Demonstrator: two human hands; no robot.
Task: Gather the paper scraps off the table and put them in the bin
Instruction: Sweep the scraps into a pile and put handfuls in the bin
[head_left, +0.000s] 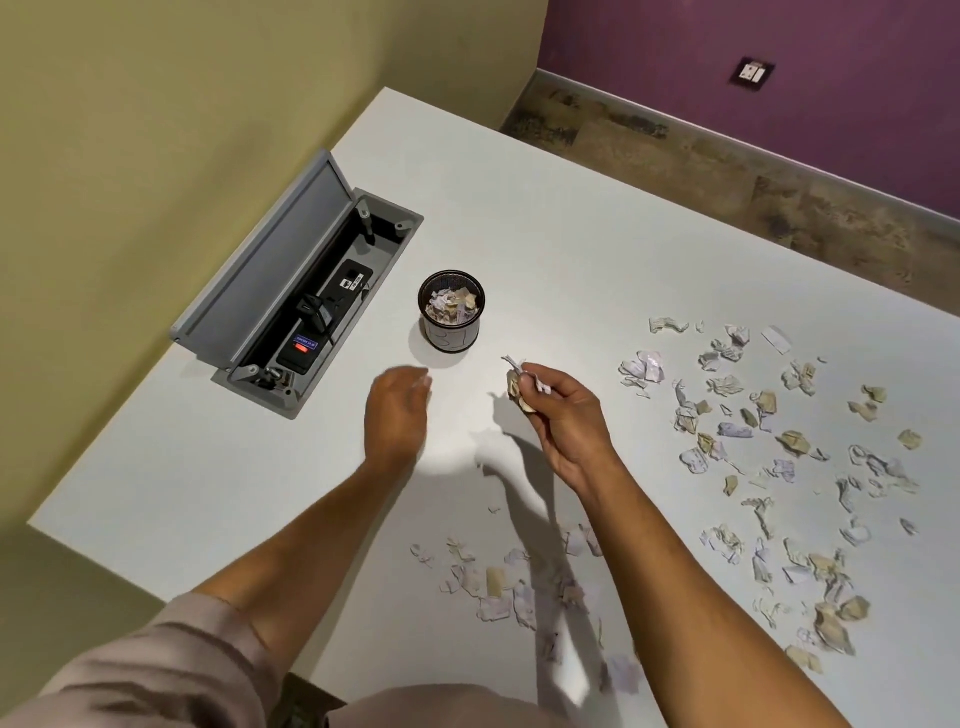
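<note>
Scraps (769, 467) scattered over right and near bench (571, 234). Bin (451, 310) mid-bench, upright, partly filled with paper. Right hand (563, 415) pinching wad (519, 382) of scraps, raised near bin, to its right. Left hand (397, 410) empty, fingers loosely spread, just near of bin. Open cable box (298, 283) left of bin.

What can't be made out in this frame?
- Left hand: motion-blurred in the head view; empty or not, unclear.
- Bin: depth of fill hidden by the top scraps.
- Handful in the right hand: mostly covered by fingers.
- Near scraps: blurred, shadowed by the arm; some cut off by the right edge.
</note>
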